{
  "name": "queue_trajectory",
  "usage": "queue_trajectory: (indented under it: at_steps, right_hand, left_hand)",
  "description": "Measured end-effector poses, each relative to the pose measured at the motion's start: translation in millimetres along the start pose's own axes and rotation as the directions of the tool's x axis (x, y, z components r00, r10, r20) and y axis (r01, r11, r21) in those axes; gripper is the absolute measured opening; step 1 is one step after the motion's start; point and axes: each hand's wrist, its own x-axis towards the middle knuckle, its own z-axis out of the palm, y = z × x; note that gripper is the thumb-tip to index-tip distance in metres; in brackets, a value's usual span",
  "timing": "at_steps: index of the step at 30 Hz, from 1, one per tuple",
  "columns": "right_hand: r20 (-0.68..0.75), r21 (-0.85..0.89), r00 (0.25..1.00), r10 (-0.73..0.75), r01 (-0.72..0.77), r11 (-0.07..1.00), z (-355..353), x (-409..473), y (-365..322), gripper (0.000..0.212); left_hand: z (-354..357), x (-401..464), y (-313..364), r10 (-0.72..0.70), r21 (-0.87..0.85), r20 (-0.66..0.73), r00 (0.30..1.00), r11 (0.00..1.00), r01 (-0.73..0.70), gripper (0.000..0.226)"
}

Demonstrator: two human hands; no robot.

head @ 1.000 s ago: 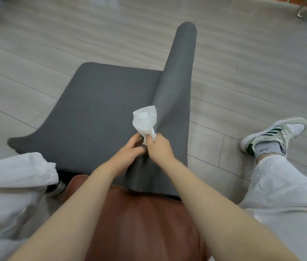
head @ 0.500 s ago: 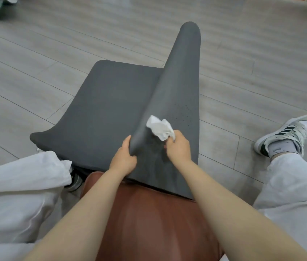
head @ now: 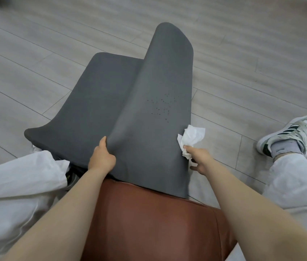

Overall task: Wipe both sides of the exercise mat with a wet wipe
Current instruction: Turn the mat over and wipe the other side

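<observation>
While the mat (head: pixel 130 102) fold is pinched by the left hand (head: pixel 101 158), wipe (head: pixel 191 141) is clutched by the right hand (head: pixel 198 160) at the edge; a loosened pinch could flatten the fold.

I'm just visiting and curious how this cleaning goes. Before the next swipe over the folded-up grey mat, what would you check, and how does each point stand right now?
1. Left hand grips the fold of the mat: ok.
2. Right hand holds the wipe: ok.
3. Wipe lies flat on the mat: not ok; it is bunched at the mat's right edge.
4. Dark specks wiped away: not ok; they show ahead of the wipe.
5. Wipe is wet enough: cannot tell.
6. Mat's near end rests steady on the brown seat: ok.
</observation>
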Motion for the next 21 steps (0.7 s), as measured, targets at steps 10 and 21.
queue_trajectory:
  at_steps: [10, 21]
  right_hand:
    - [0.219, 0.11, 0.974, 0.065, -0.09, 0.99, 15, 23, 11, 0.036]
    - [-0.146, 0.084, 0.947, -0.286, 0.3, 0.95, 6, 2, -26, 0.024]
  left_hand:
    - [5, 12, -10, -0.048, 0.021, 0.025, 0.999, 0.999, 0.047, 0.08]
    - [18, 2, 14, 0.047, 0.016, -0.021, 0.999, 0.999, -0.047, 0.071]
